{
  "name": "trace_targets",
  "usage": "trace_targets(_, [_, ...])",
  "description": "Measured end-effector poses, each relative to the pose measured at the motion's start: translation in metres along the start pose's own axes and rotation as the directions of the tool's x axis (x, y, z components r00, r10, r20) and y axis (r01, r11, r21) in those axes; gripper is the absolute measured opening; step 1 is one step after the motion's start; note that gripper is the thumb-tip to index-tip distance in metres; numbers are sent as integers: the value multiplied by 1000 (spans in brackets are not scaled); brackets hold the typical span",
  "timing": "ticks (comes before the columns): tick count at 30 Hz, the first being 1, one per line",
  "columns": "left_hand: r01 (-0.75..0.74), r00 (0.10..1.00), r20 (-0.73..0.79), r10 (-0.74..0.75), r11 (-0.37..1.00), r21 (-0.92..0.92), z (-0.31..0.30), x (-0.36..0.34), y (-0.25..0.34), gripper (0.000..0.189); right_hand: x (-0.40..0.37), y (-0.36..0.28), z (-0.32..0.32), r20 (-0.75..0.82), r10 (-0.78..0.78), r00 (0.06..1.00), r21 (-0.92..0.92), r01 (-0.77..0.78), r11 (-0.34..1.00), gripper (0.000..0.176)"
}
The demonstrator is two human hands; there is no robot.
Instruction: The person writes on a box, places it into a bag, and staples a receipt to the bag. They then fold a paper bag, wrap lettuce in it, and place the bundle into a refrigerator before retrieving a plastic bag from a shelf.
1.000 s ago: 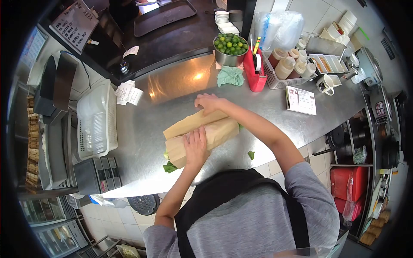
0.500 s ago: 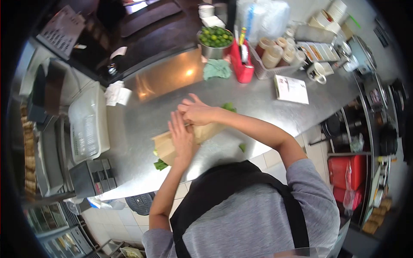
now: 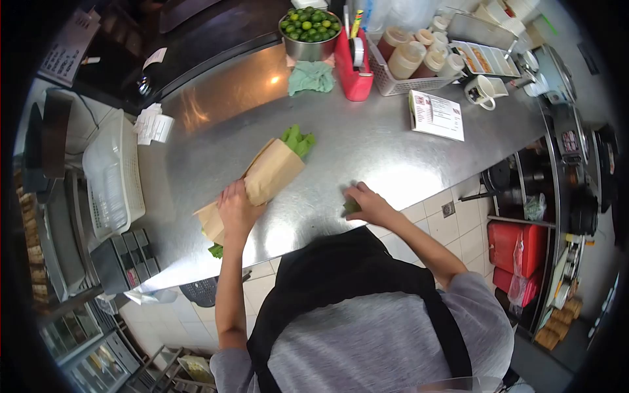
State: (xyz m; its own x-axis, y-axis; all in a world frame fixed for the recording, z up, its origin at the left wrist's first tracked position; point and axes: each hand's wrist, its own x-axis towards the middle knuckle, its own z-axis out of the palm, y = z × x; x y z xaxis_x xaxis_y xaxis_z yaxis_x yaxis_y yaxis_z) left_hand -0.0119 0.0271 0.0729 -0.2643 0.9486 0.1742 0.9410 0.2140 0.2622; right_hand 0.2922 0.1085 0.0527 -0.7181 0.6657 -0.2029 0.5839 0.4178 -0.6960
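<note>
One hand (right) at counter edge

No wording is legible: the printed leaflet on the steel desk, the paper slips and the board, apparently handwritten, all carry lettering too small to read.

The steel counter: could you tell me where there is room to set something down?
Bare steel lies between the wrapped sandwich and the leaflet, and between the receipts and the green cloth. Crowded at the back: lime bowl, red caddy, bottle basket.
</note>
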Motion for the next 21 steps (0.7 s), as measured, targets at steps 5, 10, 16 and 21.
trace_targets(5, [384, 922, -24, -386, 922, -42, -32, -63, -20, 52, 4, -11, 49, 69, -228, 971, -6, 228, 974, 23])
trace_targets(10, [759, 610, -154, -777, 629, -170, -71, -169, -14, 50, 28, -49, 83, 194, -569, 799, 47, 572, 819, 26])
trace_targets(16, [983, 131, -65, -989, 138, -121, -61, -315, -3, 57, 54, -60, 112, 338, -660, 671, 92, 674, 733, 12])
trace_targets(21, [982, -172, 201, -964, -183, -39, 13, -441, -13, 65, 83, -122, 132, 444, -521, 729, 373, 378, 847, 6])
